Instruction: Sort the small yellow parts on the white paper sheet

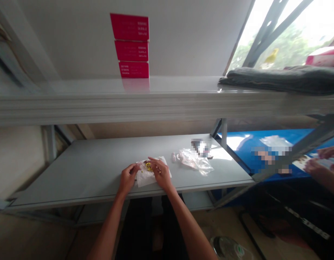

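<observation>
A crumpled white sheet point(149, 179), paper or thin cloth, lies near the shelf's front edge with several small shiny gold-yellow pieces point(148, 166) on it. At its left edge my left hand point(128, 177) is curled, thumb and fingers closing on the sheet's border. My right hand point(161, 173) rests over the right part, fingers stretched toward the gold pieces and partly covering them. Whether its fingertips pinch any piece is too small to tell. Some dark reddish bits show between the hands.
Crumpled clear plastic bags point(195, 160) lie right of my hands on the grey shelf point(88, 169). Above hangs an upper shelf point(102, 108) with stacked red boxes point(133, 50) and folded grey cloth point(277, 79). Another person's hands point(322, 162) work over a blue table point(239, 141).
</observation>
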`<act>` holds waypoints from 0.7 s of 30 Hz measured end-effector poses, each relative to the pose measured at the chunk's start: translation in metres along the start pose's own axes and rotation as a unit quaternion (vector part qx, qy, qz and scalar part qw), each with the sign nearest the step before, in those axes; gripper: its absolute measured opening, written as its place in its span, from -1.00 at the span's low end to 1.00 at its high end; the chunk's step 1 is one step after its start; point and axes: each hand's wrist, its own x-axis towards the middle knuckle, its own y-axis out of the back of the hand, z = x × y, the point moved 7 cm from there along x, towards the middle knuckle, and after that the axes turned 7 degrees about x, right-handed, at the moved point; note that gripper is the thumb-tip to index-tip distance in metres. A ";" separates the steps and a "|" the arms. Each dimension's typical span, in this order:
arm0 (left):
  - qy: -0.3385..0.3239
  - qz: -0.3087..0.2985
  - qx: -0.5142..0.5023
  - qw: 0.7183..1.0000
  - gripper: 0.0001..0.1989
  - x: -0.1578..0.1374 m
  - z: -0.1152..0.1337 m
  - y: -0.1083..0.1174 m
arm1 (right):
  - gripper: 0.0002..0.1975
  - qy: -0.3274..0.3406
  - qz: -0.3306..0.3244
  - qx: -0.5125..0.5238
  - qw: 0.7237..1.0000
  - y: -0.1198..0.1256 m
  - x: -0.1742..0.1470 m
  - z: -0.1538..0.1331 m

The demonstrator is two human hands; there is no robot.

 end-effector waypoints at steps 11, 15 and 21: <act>-0.021 -0.011 0.074 0.997 -0.64 0.000 0.002 -0.007 | -0.79 -0.154 -0.074 -0.230 0.958 0.055 -0.029 0.029; -0.038 -0.019 0.106 0.994 -0.64 0.002 0.009 -0.008 | -0.79 -0.170 -0.080 -0.278 0.942 0.048 -0.025 0.029; -0.025 -0.009 0.082 0.996 -0.60 0.003 0.009 -0.005 | -0.84 -0.155 -0.075 -0.262 0.950 0.046 -0.020 0.032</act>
